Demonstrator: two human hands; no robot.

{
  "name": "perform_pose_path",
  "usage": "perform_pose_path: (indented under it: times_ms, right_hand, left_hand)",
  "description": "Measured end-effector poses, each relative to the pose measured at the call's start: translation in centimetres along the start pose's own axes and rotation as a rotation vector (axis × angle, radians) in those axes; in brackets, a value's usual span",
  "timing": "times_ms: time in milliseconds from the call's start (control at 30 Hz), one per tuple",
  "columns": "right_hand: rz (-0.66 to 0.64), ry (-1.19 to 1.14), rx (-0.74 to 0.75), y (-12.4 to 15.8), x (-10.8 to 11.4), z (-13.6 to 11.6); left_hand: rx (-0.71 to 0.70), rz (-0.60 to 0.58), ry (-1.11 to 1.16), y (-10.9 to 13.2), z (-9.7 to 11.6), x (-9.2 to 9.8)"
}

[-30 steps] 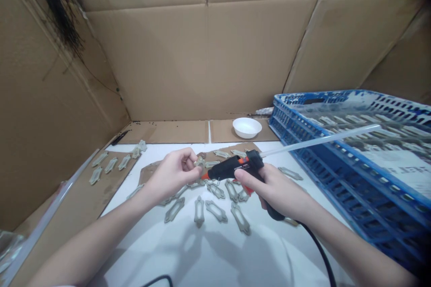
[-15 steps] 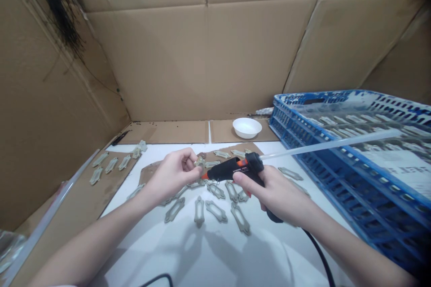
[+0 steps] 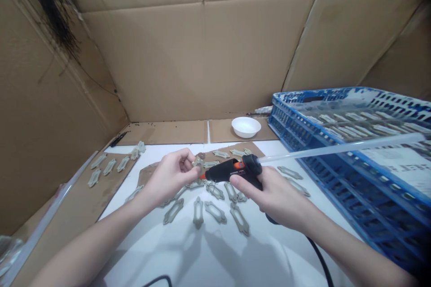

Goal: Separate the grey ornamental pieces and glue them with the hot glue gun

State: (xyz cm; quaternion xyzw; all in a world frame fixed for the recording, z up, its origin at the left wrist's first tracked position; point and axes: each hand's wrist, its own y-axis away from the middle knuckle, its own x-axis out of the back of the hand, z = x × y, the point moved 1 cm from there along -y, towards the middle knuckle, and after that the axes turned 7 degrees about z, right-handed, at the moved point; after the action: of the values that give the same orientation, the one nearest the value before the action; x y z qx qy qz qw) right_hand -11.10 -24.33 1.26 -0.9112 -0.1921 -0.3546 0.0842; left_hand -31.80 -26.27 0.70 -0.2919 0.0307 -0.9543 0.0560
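Between the fingertips of my left hand (image 3: 177, 171) is a small pale frame-shaped piece (image 3: 198, 161), partly hidden by the fingers. My right hand (image 3: 272, 193) is wrapped round a black and orange glue gun (image 3: 220, 171). Its orange nozzle points left, close to my left fingertips and the piece; whether they touch I cannot tell. A long translucent glue stick (image 3: 336, 148) sticks out of the gun's back. Several similar pale pieces lie on the white surface below the hands, one of them (image 3: 198, 212) upright in view. More rest on a brown cardboard sheet (image 3: 257, 149) behind the gun.
A blue crate (image 3: 316, 157) with rows of pieces and a printed paper stands at the right. A white bowl (image 3: 246, 127) sits at the back. More pieces lie on cardboard (image 3: 109, 188) at the left. Black cable (image 3: 319, 255) hangs below my right hand. Cardboard walls surround the table.
The view has shifted slightly. Both hands keep nearly the same pose, and the rear end of the glue stick has swung a little to the right.
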Motion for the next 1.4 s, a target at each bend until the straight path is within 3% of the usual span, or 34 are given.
perform_pose_path:
  times_ms: [267, 433, 667, 933, 1067, 1200, 1300, 1400]
  right_hand:
    - [-0.029, -0.036, 0.030, 0.1, 0.1, -0.1]
    - [0.073, 0.023, 0.098, -0.5, 0.8, 0.3]
    - [0.256, -0.330, -0.091, -1.6, 1.2, 1.5]
    - [0.381, -0.679, -0.138, -2.6, 1.1, 2.6]
    - [0.423, -0.740, -0.151, -2.5, 1.3, 2.8]
    - [0.395, -0.733, -0.129, -2.1, 1.5, 2.3]
    - [0.389, -0.741, -0.141, -2.1, 1.4, 2.3]
    - [0.384, -0.745, -0.161, -2.1, 1.1, 2.3]
  left_hand:
    - [0.004, 0.013, 0.016, -0.1, 0.2, 0.0]
    - [0.027, 0.066, 0.064, -0.6, 0.2, 1.5]
    - [0.005, 0.096, 0.158, -0.2, 1.0, 3.2]
    - [0.012, 0.149, 0.128, 0.0, 1.4, 4.2]
    - [-0.017, 0.217, 0.030, 0.3, 1.9, 6.7]
    - [0.020, 0.183, -0.203, 0.5, 1.5, 10.9]
    - [0.098, 0.115, -0.418, 0.3, -1.0, 14.5]
    - [0.269, 0.074, -0.578, 0.5, -5.3, 17.5]
